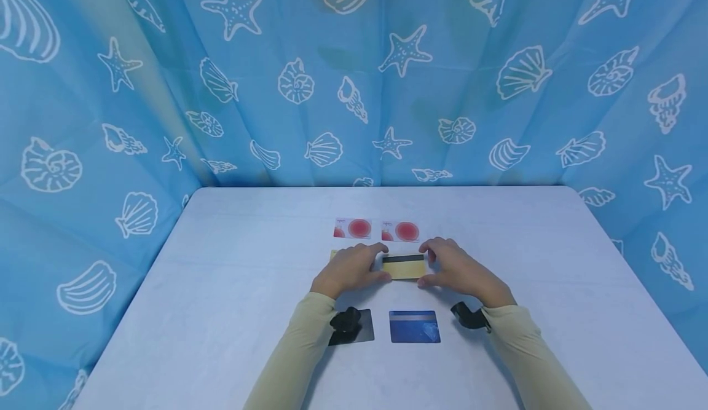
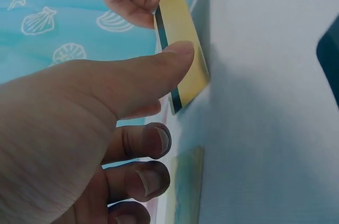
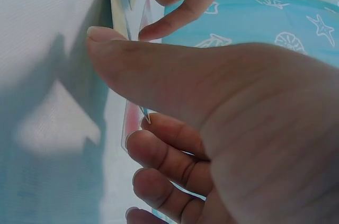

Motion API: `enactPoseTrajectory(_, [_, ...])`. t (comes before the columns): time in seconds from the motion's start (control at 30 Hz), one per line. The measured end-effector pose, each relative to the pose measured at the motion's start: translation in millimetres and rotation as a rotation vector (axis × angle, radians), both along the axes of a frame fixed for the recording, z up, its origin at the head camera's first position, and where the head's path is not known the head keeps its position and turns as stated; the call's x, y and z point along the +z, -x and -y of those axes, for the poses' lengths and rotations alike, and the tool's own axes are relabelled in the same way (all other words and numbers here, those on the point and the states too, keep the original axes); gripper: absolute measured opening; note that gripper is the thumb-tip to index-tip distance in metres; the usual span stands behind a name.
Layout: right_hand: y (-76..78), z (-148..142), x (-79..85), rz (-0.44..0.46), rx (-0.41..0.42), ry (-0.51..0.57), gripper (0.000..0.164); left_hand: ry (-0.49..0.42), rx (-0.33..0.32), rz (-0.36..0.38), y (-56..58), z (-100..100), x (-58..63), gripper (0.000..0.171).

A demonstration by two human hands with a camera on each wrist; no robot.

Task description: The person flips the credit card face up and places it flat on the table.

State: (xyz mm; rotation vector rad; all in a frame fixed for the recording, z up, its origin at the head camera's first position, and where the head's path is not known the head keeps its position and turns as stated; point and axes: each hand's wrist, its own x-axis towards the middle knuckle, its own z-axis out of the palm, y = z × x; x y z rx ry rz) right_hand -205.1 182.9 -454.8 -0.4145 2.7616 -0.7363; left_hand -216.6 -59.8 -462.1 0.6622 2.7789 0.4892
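A yellow card with a black stripe [image 1: 404, 267] is held tilted off the table between both hands. At its left end, my left hand [image 1: 352, 267] pinches it, the thumb [image 2: 177, 54] lying across its face in the left wrist view. My right hand [image 1: 456, 267] grips the other end with thumb and fingertips. In the right wrist view the card [image 3: 117, 7] shows nearly edge-on, partly hidden by the right thumb [image 3: 114, 49]. Another yellow-edged card [image 2: 188, 187] lies flat by the left fingers; the hand covers most of it in the head view.
Two white cards with red circles, left [image 1: 352, 228] and right [image 1: 401, 232], lie behind the hands. Nearer the front are a dark grey card [image 1: 365, 326], partly under the left wrist's camera, and a blue card [image 1: 415, 327]. A shell-patterned blue curtain [image 1: 381, 90] borders the white table [image 1: 221, 287].
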Motion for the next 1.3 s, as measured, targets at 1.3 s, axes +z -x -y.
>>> enactPoseTrajectory(1.3, [-11.8,7.7,24.7,-0.112,0.037,0.03,0.066,-0.081,-0.092,-0.096,-9.4,-11.9,17.6,0.068])
